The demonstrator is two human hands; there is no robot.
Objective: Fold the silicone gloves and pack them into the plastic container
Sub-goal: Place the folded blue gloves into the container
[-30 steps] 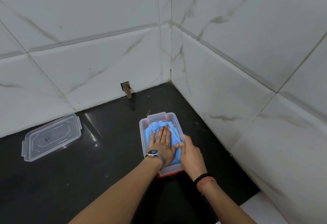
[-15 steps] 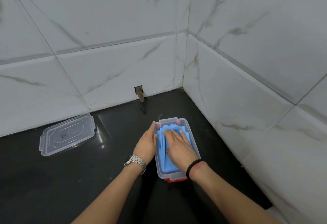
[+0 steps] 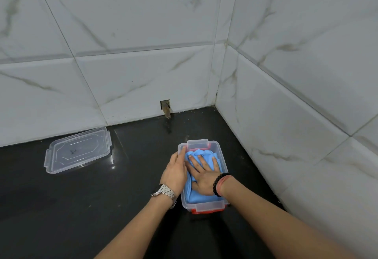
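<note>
I am pressing my right hand point(image 3: 204, 179), fingers flat, onto the folded gloves point(image 3: 201, 153) beneath it in the container point(image 3: 204, 204). My left hand point(image 3: 174, 170), unclenched, is bracing its wall. Packing seems nearly done; next, I judge, comes fetching the lid point(image 3: 78, 150), lying well beyond my left hand.

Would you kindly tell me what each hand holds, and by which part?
Nothing is gripped: the left hand steadies the container by its left wall, the right hand presses flat on the blue gloves.

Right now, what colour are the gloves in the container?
The gloves are light blue, seen best in the head view.
</note>
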